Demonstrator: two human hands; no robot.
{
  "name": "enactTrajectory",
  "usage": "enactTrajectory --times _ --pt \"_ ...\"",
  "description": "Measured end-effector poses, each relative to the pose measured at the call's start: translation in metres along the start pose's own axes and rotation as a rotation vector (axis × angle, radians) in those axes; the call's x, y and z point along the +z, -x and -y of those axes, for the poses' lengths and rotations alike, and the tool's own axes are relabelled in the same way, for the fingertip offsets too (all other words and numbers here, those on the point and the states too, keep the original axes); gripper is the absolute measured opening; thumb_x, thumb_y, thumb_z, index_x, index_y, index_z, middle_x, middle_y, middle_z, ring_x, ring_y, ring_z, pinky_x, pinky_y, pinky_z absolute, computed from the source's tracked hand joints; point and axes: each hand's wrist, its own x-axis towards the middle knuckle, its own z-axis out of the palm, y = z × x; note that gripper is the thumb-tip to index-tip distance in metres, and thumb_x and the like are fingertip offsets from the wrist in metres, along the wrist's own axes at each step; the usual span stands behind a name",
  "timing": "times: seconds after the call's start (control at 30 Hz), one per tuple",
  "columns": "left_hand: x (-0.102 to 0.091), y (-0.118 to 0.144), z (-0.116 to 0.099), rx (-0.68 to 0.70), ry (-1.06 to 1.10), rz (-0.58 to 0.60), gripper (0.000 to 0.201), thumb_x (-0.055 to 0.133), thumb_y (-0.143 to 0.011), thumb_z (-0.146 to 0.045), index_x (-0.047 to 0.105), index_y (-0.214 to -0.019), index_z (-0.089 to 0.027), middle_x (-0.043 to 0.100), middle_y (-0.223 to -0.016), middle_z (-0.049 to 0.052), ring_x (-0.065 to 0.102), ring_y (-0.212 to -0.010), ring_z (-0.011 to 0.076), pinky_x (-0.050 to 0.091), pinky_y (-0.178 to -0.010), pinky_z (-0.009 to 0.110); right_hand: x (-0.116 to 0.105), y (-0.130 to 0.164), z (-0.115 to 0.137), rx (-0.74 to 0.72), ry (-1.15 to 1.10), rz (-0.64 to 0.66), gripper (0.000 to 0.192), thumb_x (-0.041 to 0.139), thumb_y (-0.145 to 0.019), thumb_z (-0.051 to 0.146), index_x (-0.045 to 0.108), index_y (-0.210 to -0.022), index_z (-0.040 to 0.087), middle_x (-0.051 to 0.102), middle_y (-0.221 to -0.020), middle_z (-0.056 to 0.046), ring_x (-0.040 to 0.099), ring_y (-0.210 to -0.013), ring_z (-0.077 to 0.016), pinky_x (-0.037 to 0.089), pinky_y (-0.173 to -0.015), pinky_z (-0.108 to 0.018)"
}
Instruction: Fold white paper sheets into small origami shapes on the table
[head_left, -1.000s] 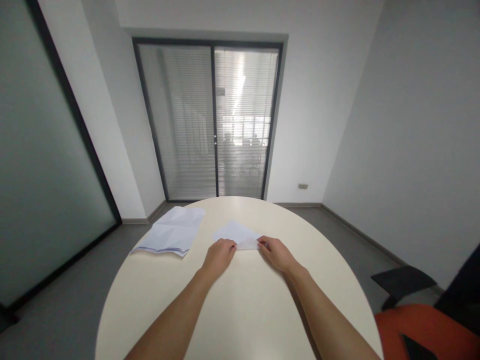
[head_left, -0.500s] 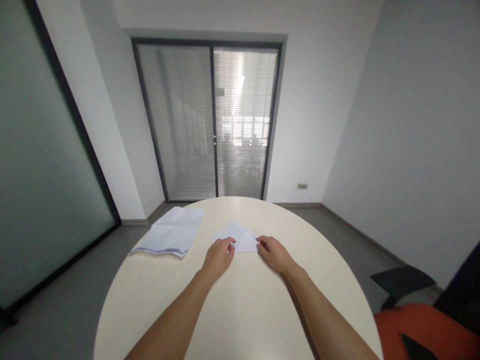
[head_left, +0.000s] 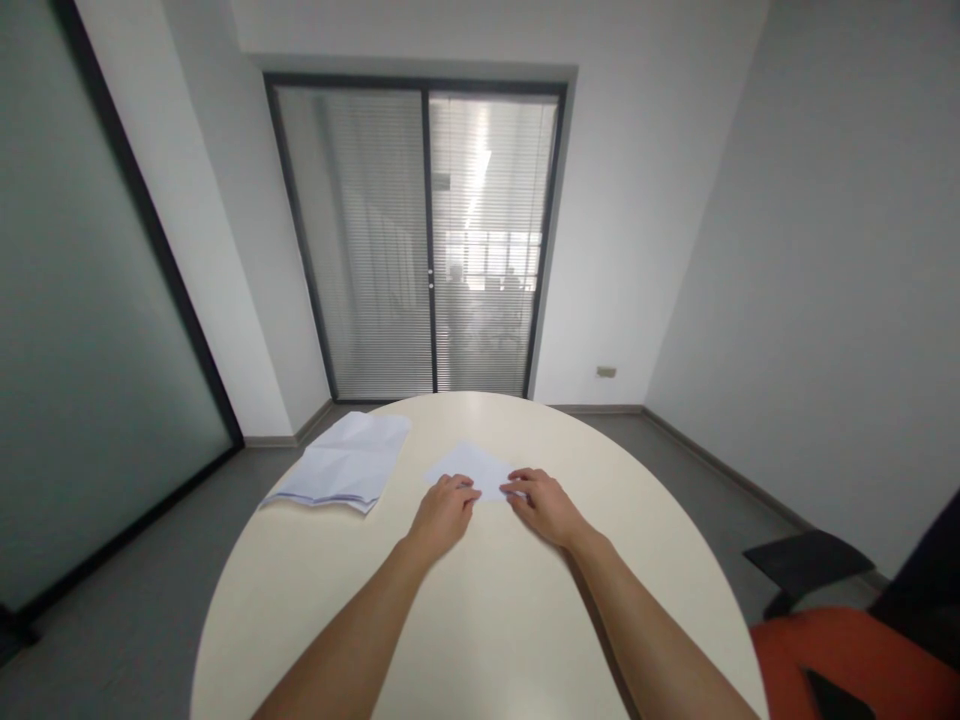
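A small folded white paper (head_left: 471, 466) lies flat on the round cream table (head_left: 480, 620), pointing away from me. My left hand (head_left: 442, 512) rests its fingertips on the paper's near left edge. My right hand (head_left: 541, 505) presses its fingertips onto the near right part, covering that corner. The two hands sit close together, fingers bent and pushing down on the sheet.
A stack of creased white sheets (head_left: 343, 463) lies at the table's far left edge. An orange chair (head_left: 855, 655) with a dark armrest (head_left: 806, 562) stands at the right. Glass sliding doors (head_left: 427, 240) with blinds are behind the table.
The raised near flap of the paper has been pressed flat. My right hand slid left over the paper toward my left hand.
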Motion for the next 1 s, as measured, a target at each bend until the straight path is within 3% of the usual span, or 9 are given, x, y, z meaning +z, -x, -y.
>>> enactTrajectory --times 0.17,0.4,0.67,0.83,1.0 --pt "0.003 -0.001 0.002 0.068 0.059 -0.011 0.031 0.046 -0.097 -0.021 0.072 -0.114 -0.020 0.067 -0.128 0.007 0.058 -0.119 0.0212 0.044 -0.107 0.038 0.001 0.002 0.016 -0.016 0.054 0.091 0.038 0.046 -0.096 0.040 0.065 -0.128 0.032 0.061 -0.137 -0.007 0.050 -0.128 -0.0287 0.029 -0.109 -0.052" --pt "-0.001 -0.001 -0.003 0.146 0.025 0.004 0.030 0.047 -0.097 -0.022 0.071 -0.116 -0.023 0.070 -0.123 0.005 0.061 -0.113 0.0216 0.045 -0.104 0.040 0.007 0.004 0.017 0.144 0.092 0.187 0.058 0.032 -0.100 0.053 0.042 -0.149 0.024 0.031 -0.159 -0.012 0.022 -0.148 -0.0347 0.011 -0.116 -0.062" --pt "0.003 0.000 0.001 0.198 0.052 0.019 0.029 0.050 -0.097 -0.027 0.069 -0.118 -0.022 0.066 -0.128 0.005 0.057 -0.120 0.0211 0.041 -0.108 0.038 0.008 0.004 0.024 0.153 0.062 0.229 0.074 0.030 -0.096 0.065 0.030 -0.155 0.021 0.021 -0.162 -0.014 0.014 -0.150 -0.0334 0.010 -0.118 -0.057" --pt "0.006 0.001 0.004 0.177 0.053 0.049 0.033 0.046 -0.098 -0.030 0.064 -0.126 -0.023 0.060 -0.137 0.006 0.053 -0.127 0.0207 0.039 -0.111 0.039 0.011 0.003 0.022 0.172 0.075 0.208 0.068 0.031 -0.098 0.061 0.034 -0.153 0.023 0.023 -0.162 -0.013 0.016 -0.150 -0.0340 0.011 -0.117 -0.059" --pt "0.005 0.002 0.003 0.151 0.050 0.048 0.039 0.048 -0.097 -0.027 0.057 -0.133 -0.020 0.058 -0.139 0.008 0.051 -0.129 0.0214 0.038 -0.113 0.038 0.015 0.003 0.016 0.197 0.092 0.149 0.072 0.037 -0.097 0.057 0.025 -0.156 0.019 0.018 -0.163 -0.014 0.012 -0.150 -0.0353 0.013 -0.118 -0.058"
